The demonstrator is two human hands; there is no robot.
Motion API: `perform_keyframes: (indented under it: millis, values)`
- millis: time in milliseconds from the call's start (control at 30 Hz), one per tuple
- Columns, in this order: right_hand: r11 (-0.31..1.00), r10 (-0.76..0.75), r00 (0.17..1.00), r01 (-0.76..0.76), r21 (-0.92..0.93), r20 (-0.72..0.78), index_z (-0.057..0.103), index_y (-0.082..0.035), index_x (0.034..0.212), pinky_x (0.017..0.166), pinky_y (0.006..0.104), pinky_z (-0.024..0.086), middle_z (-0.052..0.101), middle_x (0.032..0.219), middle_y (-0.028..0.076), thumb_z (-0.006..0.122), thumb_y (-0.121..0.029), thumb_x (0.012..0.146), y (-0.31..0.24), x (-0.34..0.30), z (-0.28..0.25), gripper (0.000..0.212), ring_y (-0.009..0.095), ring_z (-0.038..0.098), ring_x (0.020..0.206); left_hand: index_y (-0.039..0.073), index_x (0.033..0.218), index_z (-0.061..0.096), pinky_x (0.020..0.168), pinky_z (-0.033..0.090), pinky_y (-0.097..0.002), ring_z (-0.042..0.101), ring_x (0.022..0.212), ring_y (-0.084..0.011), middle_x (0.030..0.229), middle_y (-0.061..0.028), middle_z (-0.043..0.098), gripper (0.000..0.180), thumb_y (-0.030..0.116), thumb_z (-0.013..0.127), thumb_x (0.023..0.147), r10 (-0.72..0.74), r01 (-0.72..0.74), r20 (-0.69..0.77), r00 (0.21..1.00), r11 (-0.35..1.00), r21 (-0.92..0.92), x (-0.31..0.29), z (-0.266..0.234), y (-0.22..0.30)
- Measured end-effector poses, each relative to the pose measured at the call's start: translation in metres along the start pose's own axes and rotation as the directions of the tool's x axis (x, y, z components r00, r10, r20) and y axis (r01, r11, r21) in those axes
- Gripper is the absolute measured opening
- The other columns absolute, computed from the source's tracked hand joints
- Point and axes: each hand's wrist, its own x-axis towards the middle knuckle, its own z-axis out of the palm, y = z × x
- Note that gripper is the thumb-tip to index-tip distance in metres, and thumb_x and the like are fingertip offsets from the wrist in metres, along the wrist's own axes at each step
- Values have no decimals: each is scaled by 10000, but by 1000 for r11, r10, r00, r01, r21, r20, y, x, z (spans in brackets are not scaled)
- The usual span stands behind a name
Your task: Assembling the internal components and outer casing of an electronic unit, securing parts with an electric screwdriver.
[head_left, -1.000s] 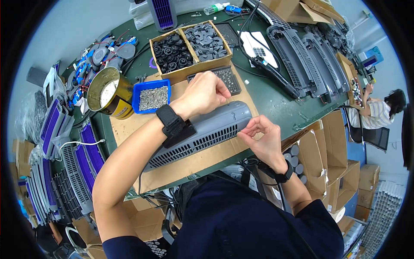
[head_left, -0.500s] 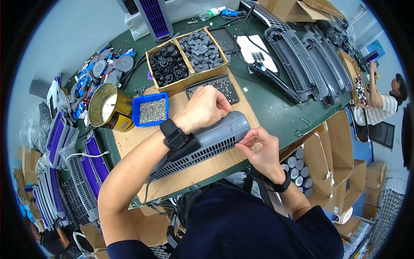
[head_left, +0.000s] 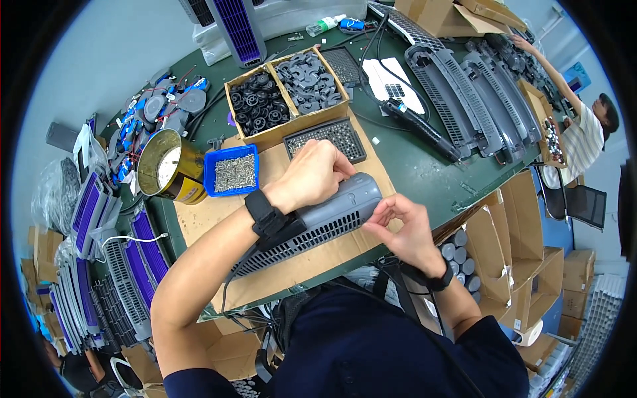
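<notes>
A long grey plastic housing (head_left: 337, 211) with a row of slots along its near side lies aslant on the cardboard sheet (head_left: 375, 174). My left hand (head_left: 314, 174) reaches across it, fingers curled down over the far edge near the right end; its fingertips are partly hidden. At the near edge of that same end, my right hand (head_left: 406, 229) pinches thumb and forefinger together against the housing. Left of my left hand stands a blue tray (head_left: 210, 174) of small screws (head_left: 235, 172). A dark tray (head_left: 358, 150) of small metal pieces sits just beyond my knuckles.
A divided cardboard box (head_left: 290, 129) holds black wheels and grey brackets. Left of it stands a yellow tin (head_left: 189, 189). A corded black screwdriver (head_left: 424, 132) and more grey housings (head_left: 458, 99) lie at right. Open cartons (head_left: 494, 255) stand below; another person (head_left: 587, 136) works at far right.
Both my hands keep nearly the same place on the housing, with only a slight shift. The other person at far right has stretched an arm out toward the heap of dark parts.
</notes>
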Motion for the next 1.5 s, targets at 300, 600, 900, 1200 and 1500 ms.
perform_keyframes:
  millis: [300,600,900,1200,1500]
  values:
    - [461,-484,875,242,-854,-13,599,-2,1081,715,434,497,627,887,166,743,-207,798,42,115,-108,378,360,608,764,-42,1266,525,869,484,-437,588,1042,-426,1147,-264,603,535,221,690,830,52,-51,0,999,984,170,-81,-8,21]
    - [939,88,994,-107,-326,-72,535,20,1149,633,325,476,565,752,64,679,-224,871,-3,115,-105,397,150,572,689,160,1433,356,886,459,-463,582,1005,-367,1106,-178,548,940,275,841,636,-219,256,-133,967,840,478,-110,25,13]
    - [642,-365,931,254,724,-3,416,-15,1272,572,318,394,472,684,70,322,-885,767,-77,46,-29,1010,170,456,580,48,1436,358,977,399,-426,509,1083,-327,1164,-170,519,957,235,819,619,140,220,-400,906,652,726,-84,66,15]
    - [639,-435,897,363,678,-70,453,4,1141,541,334,401,492,646,107,342,-840,786,-52,47,4,922,195,461,552,76,1405,429,814,448,-350,545,883,-251,975,-109,537,755,171,674,698,191,197,-397,898,632,750,-77,75,0]
    - [785,-315,945,207,583,90,424,-44,952,473,282,374,472,577,70,392,-902,720,-43,59,20,889,162,439,490,90,1402,425,869,466,-355,561,951,-282,1035,-140,549,909,222,779,576,147,184,-388,910,695,695,-77,73,-1]
